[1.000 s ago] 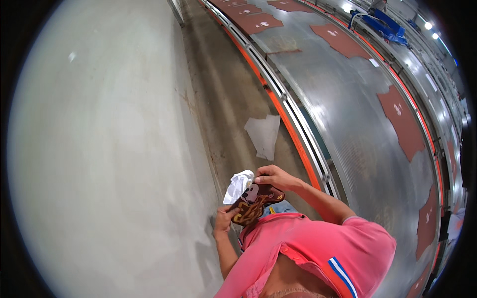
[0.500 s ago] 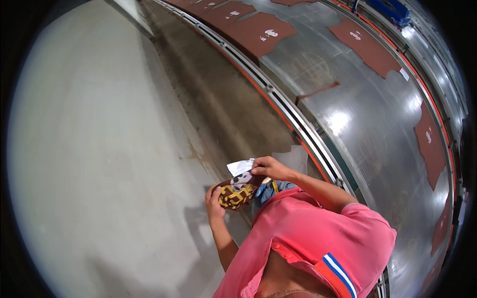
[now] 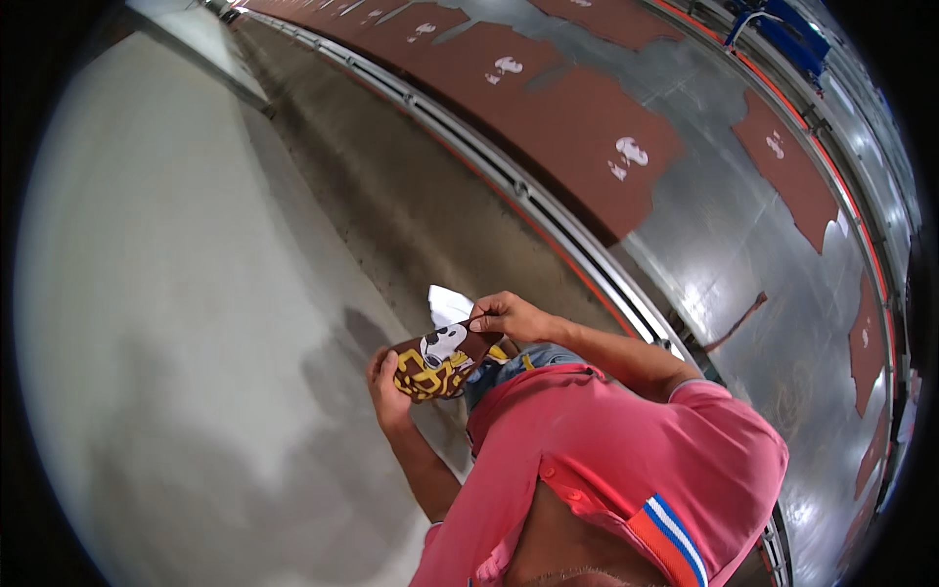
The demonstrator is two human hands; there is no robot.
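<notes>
A brown printed piece [image 3: 440, 364], with a white cartoon dog and yellow shapes on it, is stretched between my two hands in front of my waist. My left hand [image 3: 390, 383] grips its left end, thumb on top. At the upper right corner my right hand [image 3: 511, 316] pinches the edge between thumb and fingers. A white sheet [image 3: 449, 306], like paper or cloth, sticks up behind the piece beside my right hand; I cannot tell whether it is attached. The back of the piece is hidden.
To my right runs a long metal table [image 3: 685, 293] with a rail [image 3: 518, 191] along its edge. Several brown irregular sheets [image 3: 558, 127] with white prints lie on it. A pale floor [image 3: 225, 323] spreads to my left. Blue equipment [image 3: 782, 39] stands at the far right.
My view has shifted along the table, whose brown sheets now appear further down and right. Both hands and the printed piece sit further left in view, the printed face showing more fully.
</notes>
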